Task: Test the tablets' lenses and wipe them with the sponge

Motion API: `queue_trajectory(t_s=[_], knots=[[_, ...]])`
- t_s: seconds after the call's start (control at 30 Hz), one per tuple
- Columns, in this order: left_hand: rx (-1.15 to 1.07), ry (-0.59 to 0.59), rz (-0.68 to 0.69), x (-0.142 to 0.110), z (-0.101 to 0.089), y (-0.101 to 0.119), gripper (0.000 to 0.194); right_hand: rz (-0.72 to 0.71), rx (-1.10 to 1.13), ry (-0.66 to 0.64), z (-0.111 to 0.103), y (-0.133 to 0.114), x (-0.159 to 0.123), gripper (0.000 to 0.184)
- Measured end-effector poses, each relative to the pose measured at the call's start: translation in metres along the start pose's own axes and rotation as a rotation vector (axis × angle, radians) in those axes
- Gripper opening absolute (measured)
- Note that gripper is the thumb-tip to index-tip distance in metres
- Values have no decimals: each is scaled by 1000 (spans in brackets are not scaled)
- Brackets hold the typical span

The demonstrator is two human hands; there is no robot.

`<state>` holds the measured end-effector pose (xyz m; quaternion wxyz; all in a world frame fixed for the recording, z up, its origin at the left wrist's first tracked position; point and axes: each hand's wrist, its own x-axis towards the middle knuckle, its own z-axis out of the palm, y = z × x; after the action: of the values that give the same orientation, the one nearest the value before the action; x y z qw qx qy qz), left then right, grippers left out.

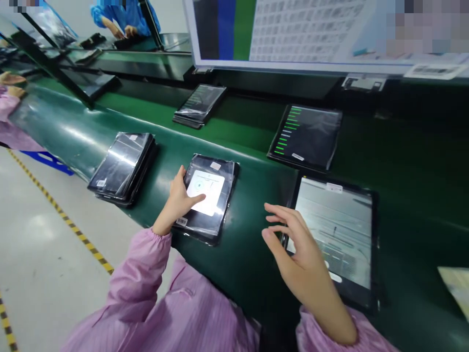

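The left hand [180, 198] rests on the left edge of a bagged tablet [208, 195] that lies flat on the green worktop [245, 254] — its thumb touches the lit white screen, and the hand holds nothing. The right hand [296, 254] hovers with the fingers spread wide, empty, at the left edge of a larger tablet [337, 234] with a bright screen. A stack of bagged tablets [122, 166] lies to the left, and two more tablets [308, 137] with dark screens lie further back — one below a big monitor [315, 34].
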<state>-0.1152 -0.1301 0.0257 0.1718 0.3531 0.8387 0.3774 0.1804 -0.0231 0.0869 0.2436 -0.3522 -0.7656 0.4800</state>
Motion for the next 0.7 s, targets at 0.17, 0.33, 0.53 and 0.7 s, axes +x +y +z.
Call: queue_trajectory(t_s=[0.17, 0.33, 0.53, 0.7], knots=[[-151, -58, -25, 6, -3, -3, 105, 129, 90, -45, 50, 9, 31, 44], [-59, -67, 56, 13, -8, -5, 107, 196, 115, -28, 83, 10, 52, 51], [-323, -219, -3, -30, -32, -21, 92, 317, 137, -61, 92, 3, 55, 60], [-253, -120, -77, -78, -22, -17, 97, 376, 108, 7, 93, 1, 62, 66]])
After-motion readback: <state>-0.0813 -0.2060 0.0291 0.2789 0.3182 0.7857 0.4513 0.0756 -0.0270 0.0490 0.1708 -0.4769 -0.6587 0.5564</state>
